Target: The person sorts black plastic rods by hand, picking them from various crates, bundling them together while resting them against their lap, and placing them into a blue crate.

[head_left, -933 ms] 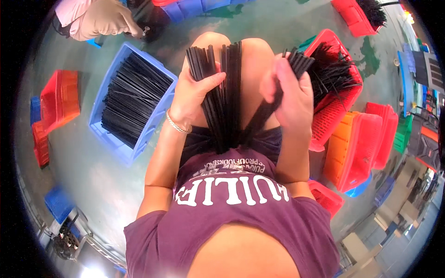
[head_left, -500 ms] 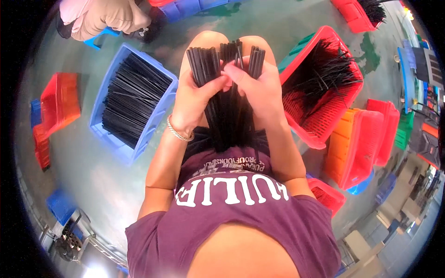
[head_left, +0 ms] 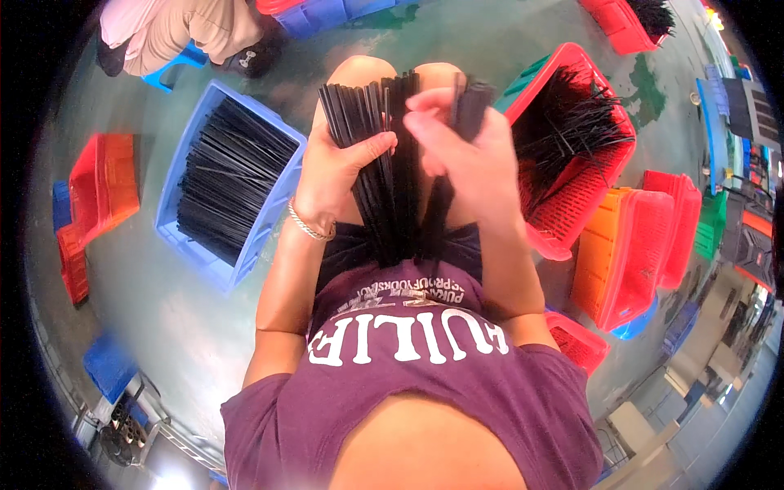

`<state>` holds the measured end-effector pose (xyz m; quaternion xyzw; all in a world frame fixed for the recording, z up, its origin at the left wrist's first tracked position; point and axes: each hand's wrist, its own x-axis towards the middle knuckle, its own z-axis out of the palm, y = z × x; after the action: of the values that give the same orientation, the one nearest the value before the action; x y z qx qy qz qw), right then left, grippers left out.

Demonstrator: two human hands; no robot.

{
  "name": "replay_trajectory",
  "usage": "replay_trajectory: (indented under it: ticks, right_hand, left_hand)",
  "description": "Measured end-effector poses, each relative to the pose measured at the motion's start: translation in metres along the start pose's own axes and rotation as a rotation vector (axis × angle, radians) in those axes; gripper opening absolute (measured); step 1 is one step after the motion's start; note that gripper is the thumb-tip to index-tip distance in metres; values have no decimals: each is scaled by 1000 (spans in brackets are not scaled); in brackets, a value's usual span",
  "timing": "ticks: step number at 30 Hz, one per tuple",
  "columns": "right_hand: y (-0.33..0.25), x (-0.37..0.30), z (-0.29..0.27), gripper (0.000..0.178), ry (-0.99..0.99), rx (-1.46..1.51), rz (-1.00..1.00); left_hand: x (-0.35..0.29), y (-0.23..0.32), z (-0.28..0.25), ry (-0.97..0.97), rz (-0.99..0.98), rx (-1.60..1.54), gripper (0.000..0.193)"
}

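A thick bundle of thin black rods (head_left: 371, 147) stands over my lap, its tops fanned out between my knees. My left hand (head_left: 339, 163) is closed round the left part of the bundle, the thumb lying across the front. My right hand (head_left: 478, 159) is blurred by motion and holds a smaller bunch of the black rods (head_left: 467, 106), parted to the right of the rest. Its thumb and forefinger stretch toward the middle of the bundle. The rods' lower ends run down toward my shirt.
To the left, a blue crate (head_left: 290, 171) is filled with black rods lying side by side. At the right, a red basket (head_left: 576, 216) holds tangled black rods. Orange and red crates (head_left: 616, 261) stand beyond it. A person (head_left: 184, 37) sits at the far left.
My right hand has moved to the right with its bunch of rods, widening the gap from the main bundle. The rods in my left hand have fanned out a little.
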<state>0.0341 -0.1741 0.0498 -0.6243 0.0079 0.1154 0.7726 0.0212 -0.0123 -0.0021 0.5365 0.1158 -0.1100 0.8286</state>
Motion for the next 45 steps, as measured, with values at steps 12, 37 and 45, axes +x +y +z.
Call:
replay_trajectory:
  ticks: [12, 37, 45]
  right_hand:
    - [24, 14, -5, 18, 76, 85, 48]
    - [43, 24, 2, 16, -33, -64, -11]
    - [16, 3, -10, 11, -10, 273, 39]
  left_hand:
    - [1, 0, -5, 80, 26, 5, 29]
    - [0, 1, -2, -28, 21, -58, 42]
    - [6, -4, -16, -3, -49, -144, 27]
